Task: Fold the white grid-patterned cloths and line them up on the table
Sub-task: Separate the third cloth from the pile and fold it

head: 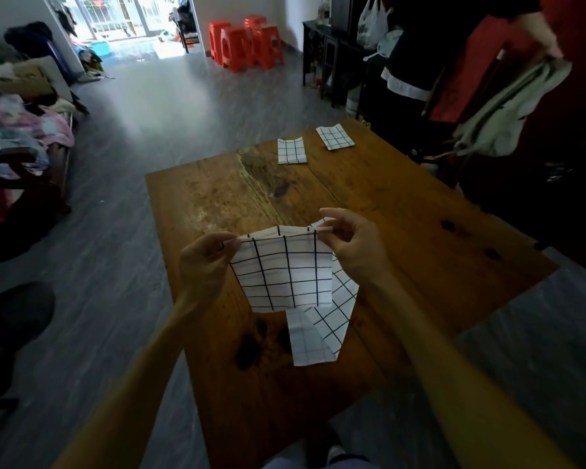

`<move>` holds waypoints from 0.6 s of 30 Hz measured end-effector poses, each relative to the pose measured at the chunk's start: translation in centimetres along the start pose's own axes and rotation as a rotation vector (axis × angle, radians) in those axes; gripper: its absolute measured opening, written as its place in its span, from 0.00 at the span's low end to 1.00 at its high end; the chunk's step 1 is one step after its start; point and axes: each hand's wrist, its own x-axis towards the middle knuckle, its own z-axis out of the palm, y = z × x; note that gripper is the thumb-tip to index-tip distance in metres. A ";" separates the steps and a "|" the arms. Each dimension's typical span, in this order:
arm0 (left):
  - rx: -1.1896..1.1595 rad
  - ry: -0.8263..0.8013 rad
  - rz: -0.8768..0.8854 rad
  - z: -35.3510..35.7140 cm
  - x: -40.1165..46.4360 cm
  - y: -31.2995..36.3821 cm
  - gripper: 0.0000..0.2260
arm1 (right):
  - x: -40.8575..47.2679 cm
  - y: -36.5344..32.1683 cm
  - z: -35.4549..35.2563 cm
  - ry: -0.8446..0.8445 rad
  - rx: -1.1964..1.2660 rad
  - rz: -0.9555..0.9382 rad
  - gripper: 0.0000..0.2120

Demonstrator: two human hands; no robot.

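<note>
Left hand [202, 258] and right hand [354, 247] each pinched a top corner of the grid cloth [281, 272]. Its lower fold hid part of the worktop [403, 211]; the fingertips' grip lay partly behind fabric.

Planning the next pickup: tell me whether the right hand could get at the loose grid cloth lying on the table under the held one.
Probably yes, once freed. The right hand pinches the held cloth, as does the left hand. The loose cloth lies just below on the table, with nothing else over it.

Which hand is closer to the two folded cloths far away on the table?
Right. The right hand is higher and further right, nearer the folded cloths. The left hand sits further back and left.
</note>
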 end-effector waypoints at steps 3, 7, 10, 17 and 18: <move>0.003 0.000 -0.004 0.0 0.1 0.0 0.06 | 0.0 0.1 -0.2 0.007 0.011 0.005 0.16; -0.001 0.000 0.003 0.1 0.1 0.0 0.06 | 0.0 0.3 -0.6 0.009 0.026 0.015 0.14; 0.014 -0.004 0.033 0.3 0.0 0.4 0.06 | 0.0 0.5 -0.9 0.007 0.039 0.023 0.12; 0.083 -0.053 0.076 1.4 -0.3 1.3 0.06 | 0.2 0.7 -0.4 -0.080 -0.342 -0.121 0.13; 0.095 -0.058 0.085 1.8 -0.4 1.6 0.06 | 0.2 0.3 0.3 -0.108 -0.421 -0.187 0.13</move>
